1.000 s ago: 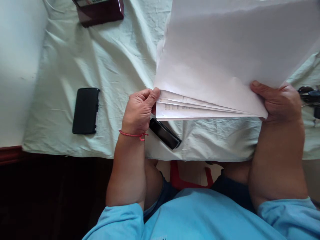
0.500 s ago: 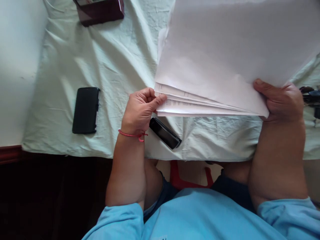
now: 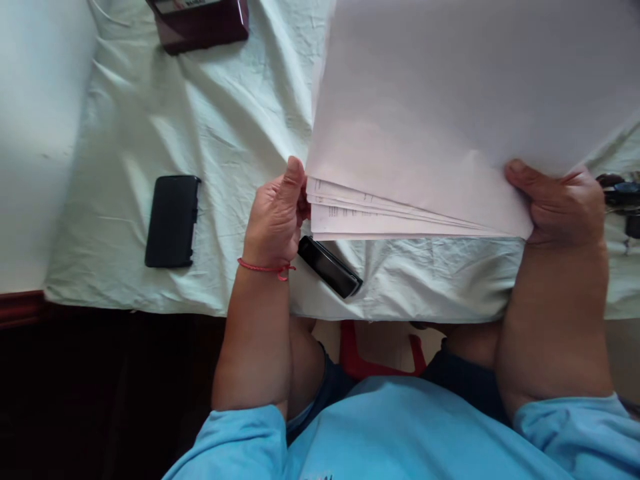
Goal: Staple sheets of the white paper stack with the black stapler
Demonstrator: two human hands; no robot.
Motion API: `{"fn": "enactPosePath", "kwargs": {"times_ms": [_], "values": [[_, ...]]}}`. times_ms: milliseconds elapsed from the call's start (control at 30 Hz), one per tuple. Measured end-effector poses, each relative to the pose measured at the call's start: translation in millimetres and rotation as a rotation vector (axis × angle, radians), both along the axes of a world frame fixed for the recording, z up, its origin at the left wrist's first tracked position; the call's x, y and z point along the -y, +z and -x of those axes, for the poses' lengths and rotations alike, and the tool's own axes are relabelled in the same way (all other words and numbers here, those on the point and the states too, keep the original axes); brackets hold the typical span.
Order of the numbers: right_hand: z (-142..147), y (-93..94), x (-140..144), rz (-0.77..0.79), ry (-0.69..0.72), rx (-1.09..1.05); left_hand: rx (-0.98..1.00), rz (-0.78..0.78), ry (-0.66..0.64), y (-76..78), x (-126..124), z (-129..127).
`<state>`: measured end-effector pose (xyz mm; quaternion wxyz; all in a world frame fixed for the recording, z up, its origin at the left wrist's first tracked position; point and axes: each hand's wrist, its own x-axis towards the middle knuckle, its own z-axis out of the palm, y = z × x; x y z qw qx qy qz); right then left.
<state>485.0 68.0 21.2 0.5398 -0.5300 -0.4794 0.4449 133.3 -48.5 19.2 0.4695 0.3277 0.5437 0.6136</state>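
A stack of white paper sheets (image 3: 425,100) hangs over the table, its lower edges fanned apart and lines of print showing on the under sheets. My right hand (image 3: 563,197) grips the lower right corner, thumb on top and fingers hidden beneath. At the lower left corner, my left hand (image 3: 275,217) touches the sheets' edge with its thumb raised off the paper. Its other fingers are bent and partly hidden by the thumb and the sheets. Just below the stack, by my left wrist, lies a shiny black oblong object (image 3: 330,267).
On the left of the pale green cloth (image 3: 240,133) lies a black phone-like device (image 3: 171,221). A dark maroon box (image 3: 205,27) stands at the back left. Dark keys or similar small items (image 3: 623,193) lie at the right. A white wall (image 3: 40,133) borders the left.
My left thumb has lifted off the sheets, releasing its pinch on the lower ones. The stack's left edges look more even and have shifted slightly left. My right hand keeps its grip.
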Motion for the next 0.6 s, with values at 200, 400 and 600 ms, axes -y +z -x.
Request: {"fn": "enactPosePath", "kwargs": {"times_ms": [200, 400, 600], "values": [[0, -8.2, -2, -0.052, 0.046, 0.007, -0.155, -0.063, 0.068, -3.4, -3, 3], [-1, -8.7, -1, -0.078, 0.124, -0.002, -0.204, -0.215, 0.097, -11.0, -9, 14], [-2, -12.7, -3, -0.172, 0.16, 0.095, -0.158, -0.283, 0.083, -1.1, -11, 7]]}}
